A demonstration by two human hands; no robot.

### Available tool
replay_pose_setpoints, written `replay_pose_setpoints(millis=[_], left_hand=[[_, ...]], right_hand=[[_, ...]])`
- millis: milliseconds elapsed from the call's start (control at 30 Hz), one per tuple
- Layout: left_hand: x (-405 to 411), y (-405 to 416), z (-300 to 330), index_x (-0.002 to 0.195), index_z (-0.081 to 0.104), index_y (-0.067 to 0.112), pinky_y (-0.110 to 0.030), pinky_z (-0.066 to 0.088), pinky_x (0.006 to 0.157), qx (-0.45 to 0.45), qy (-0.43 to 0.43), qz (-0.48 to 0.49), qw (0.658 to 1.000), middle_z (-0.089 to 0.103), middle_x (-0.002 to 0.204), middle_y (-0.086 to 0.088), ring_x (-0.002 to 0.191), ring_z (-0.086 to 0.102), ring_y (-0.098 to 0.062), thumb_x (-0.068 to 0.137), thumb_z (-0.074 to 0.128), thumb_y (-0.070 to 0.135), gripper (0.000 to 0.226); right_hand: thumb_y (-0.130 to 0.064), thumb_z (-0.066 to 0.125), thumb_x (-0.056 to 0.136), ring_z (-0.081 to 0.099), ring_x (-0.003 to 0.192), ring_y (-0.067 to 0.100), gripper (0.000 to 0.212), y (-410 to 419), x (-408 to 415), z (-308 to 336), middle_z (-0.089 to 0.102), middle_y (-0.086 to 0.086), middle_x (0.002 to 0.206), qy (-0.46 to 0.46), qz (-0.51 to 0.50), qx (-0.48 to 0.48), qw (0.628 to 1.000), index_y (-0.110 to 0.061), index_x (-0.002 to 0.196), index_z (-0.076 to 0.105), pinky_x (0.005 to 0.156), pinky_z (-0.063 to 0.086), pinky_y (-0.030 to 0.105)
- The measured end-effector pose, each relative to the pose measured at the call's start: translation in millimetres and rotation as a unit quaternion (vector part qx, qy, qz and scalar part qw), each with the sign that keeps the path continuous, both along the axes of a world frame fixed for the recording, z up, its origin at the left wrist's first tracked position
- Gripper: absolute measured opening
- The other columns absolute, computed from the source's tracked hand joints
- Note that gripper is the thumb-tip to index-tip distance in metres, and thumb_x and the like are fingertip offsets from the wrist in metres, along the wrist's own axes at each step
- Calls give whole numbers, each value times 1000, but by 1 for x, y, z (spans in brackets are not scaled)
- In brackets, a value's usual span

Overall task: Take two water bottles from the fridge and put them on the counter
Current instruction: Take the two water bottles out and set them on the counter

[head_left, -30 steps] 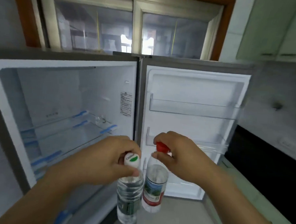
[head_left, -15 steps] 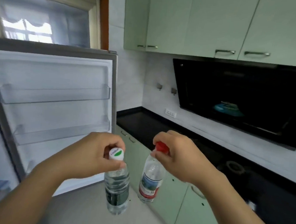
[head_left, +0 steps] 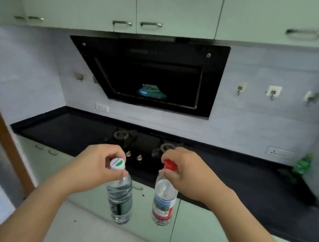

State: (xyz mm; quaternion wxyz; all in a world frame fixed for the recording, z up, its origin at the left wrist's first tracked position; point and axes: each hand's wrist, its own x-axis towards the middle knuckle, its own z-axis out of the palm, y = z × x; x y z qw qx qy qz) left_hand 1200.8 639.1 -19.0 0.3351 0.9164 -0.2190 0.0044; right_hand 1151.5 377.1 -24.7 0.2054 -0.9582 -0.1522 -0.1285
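My left hand (head_left: 94, 165) grips the neck of a clear water bottle with a white and green cap and a dark green label (head_left: 120, 197). My right hand (head_left: 185, 171) holds a second bottle with a red cap and a red, white and blue label (head_left: 164, 201) by its neck. Both bottles hang upright in the air, side by side, in front of the green lower cabinets and short of the black counter (head_left: 65, 128).
A gas hob with two burners (head_left: 144, 144) is set into the counter straight ahead, under a black range hood (head_left: 154, 77). Green upper cabinets (head_left: 161, 10) run overhead. A green object (head_left: 301, 165) sits at the counter's right end. A brown door frame (head_left: 6, 145) stands at the left.
The view has swung right, from the open fridge to the counter and hob. Both hands still carry their bottles, now spread a little further apart.
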Motion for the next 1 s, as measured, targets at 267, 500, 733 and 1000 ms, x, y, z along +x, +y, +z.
replay_pose_setpoints(millis=[267,500,733,1000], left_hand=[[80,-139,-17,79,66,29,-18,41,47,-6,37,-136,990,68,72,8,49,49,-1,74,80,36,16],[154,-252,-20,81,65,34,-18,48,55,12,26,-228,973,69,81,11,64,63,-3,72,77,44,18],[203,-368,-34,78,64,31,-14,45,51,27,30,-281,959,69,79,8,60,60,-1,76,77,35,14],[243,-486,-85,79,63,31,-20,51,57,43,45,-262,963,67,87,4,73,65,-11,74,76,31,14]], right_hand=[[-40,62,88,54,73,12,13,-109,29,-14,53,-7,86,21,-132,11,991,-28,92,57,65,47,27],[-38,63,88,55,76,12,13,-196,62,-15,55,-7,89,24,-245,14,969,-27,95,59,66,51,29],[-32,63,86,56,77,12,11,-289,81,-36,55,-5,89,28,-326,34,944,-26,95,60,66,50,31],[-31,60,87,58,76,17,9,-418,111,-81,55,-4,92,74,-328,36,941,-25,94,57,68,56,37]])
